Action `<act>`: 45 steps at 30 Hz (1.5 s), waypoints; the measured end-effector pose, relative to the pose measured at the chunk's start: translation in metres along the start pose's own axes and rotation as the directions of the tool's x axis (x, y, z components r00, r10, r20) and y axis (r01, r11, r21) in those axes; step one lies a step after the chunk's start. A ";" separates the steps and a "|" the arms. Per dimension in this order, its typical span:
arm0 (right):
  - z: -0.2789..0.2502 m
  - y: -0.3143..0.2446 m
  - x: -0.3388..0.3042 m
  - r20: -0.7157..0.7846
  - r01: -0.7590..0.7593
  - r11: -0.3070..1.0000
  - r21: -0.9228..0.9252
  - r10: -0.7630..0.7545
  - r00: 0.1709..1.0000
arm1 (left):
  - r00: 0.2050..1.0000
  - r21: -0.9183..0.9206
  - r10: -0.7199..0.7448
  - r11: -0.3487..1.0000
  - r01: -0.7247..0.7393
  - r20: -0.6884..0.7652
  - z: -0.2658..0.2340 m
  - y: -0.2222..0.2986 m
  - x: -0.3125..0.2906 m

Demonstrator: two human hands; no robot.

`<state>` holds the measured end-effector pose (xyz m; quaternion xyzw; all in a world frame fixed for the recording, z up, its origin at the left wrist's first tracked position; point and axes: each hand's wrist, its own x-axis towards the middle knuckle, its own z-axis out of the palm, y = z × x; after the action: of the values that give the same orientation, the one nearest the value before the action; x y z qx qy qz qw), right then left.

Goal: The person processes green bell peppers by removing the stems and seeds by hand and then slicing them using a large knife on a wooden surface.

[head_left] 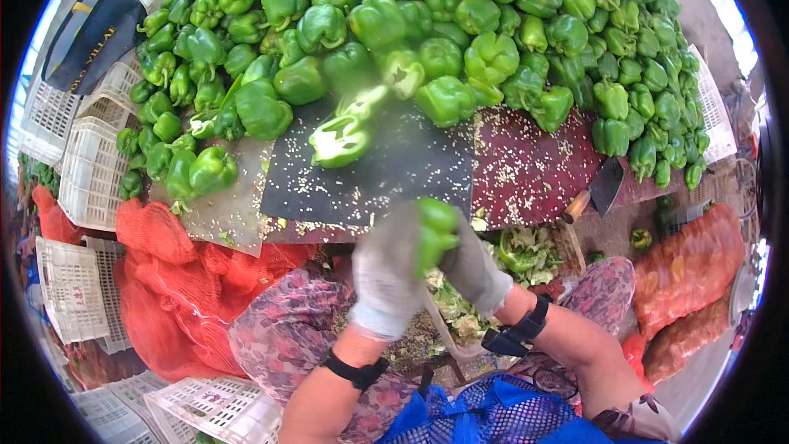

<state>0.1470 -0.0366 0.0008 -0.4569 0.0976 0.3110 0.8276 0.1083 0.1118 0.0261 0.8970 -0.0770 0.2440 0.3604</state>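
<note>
Between my two gloved hands is a green bell pepper [436,237], held just off the near edge of the work surface. My left hand [386,267], smeared by motion, closes on its left side. From the right, my right hand [475,273] is closed against it, its fingertips partly hidden. Beyond them, a cut pepper half [339,141] shows its white inside on the black mat [370,185], among scattered seeds. A blurred cut piece [366,102] lies just past it, and a large heap of whole green peppers [378,20] rises behind.
A cleaver [606,187] with a wooden handle rests right of the dark red mat [534,168]. Leafy pepper scraps [526,253] fill a container below my hands. Red mesh bags [185,304] and white crates [94,168] stand left; filled mesh sacks [689,271] lie right.
</note>
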 end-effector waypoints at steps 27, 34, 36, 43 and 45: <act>0.026 -0.027 0.100 0.529 0.415 -0.333 -0.846 -0.435 0.729 | 0.460 -0.953 -0.854 -0.125 0.275 0.245 -0.017 -0.026 -0.048; 0.056 -0.006 -0.018 0.687 0.596 -0.377 -0.709 -0.174 0.706 | 0.419 -0.933 -0.895 0.012 0.359 0.149 -0.003 -0.006 -0.070; 0.051 0.011 -0.025 0.676 0.576 -0.404 -0.711 -0.164 0.719 | 0.537 -0.791 -0.842 0.355 0.498 -0.040 0.003 -0.005 -0.085; 0.044 0.022 -0.043 0.648 0.536 -0.416 -0.735 -0.198 0.735 | 0.541 -0.807 -0.839 0.283 0.519 0.054 -0.004 0.012 -0.092; 0.040 0.022 -0.044 0.662 0.549 -0.408 -0.729 -0.217 0.718 | 0.568 -0.805 -0.822 0.305 0.509 0.047 -0.005 0.011 -0.094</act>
<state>0.0939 -0.0142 0.0275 -0.8721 -0.4385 -0.0079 0.2170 0.0210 0.1031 -0.0105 0.5424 0.2886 0.1786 0.7685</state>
